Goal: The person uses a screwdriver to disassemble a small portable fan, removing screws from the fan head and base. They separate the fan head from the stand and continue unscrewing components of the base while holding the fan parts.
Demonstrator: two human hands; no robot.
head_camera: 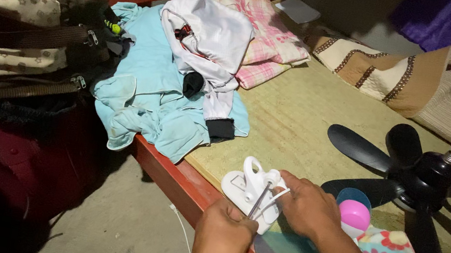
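Your left hand [221, 237] nearest, fingers pinched on thin tool [257, 202] set against white base [251, 191]. Your right hand [307, 206] just beyond, fingers closed on base's right side. Base sits at bed edge [179, 177] on mat [294, 120]. Pink ball [354, 216] beside right wrist. Black fan [414, 178] further right. Clothes [179, 75] and bag [20, 28] far left.
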